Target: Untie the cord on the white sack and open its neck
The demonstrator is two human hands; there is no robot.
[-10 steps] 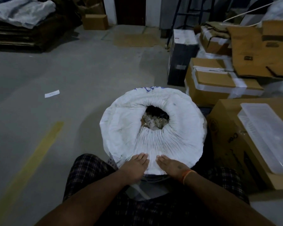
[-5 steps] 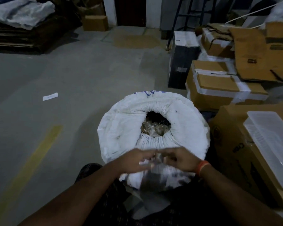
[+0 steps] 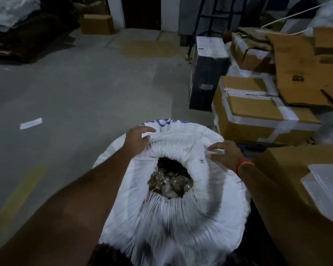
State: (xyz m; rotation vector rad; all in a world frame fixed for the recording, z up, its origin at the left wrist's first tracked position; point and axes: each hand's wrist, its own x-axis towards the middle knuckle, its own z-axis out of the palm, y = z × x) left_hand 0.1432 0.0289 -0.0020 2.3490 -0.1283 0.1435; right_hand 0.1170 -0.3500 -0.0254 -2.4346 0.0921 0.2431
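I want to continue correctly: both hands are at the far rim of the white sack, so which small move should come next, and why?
Probably pull the far rim outward: the left hand and right hand sit there, and the white sack is still gathered around a narrow opening.

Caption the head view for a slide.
Both hands, left and right, reach the far rim of the open-necked white sack.

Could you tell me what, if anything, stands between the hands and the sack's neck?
Nothing visible does: the left hand and right hand both lie on the far rim of the white sack, beside its gathered neck.
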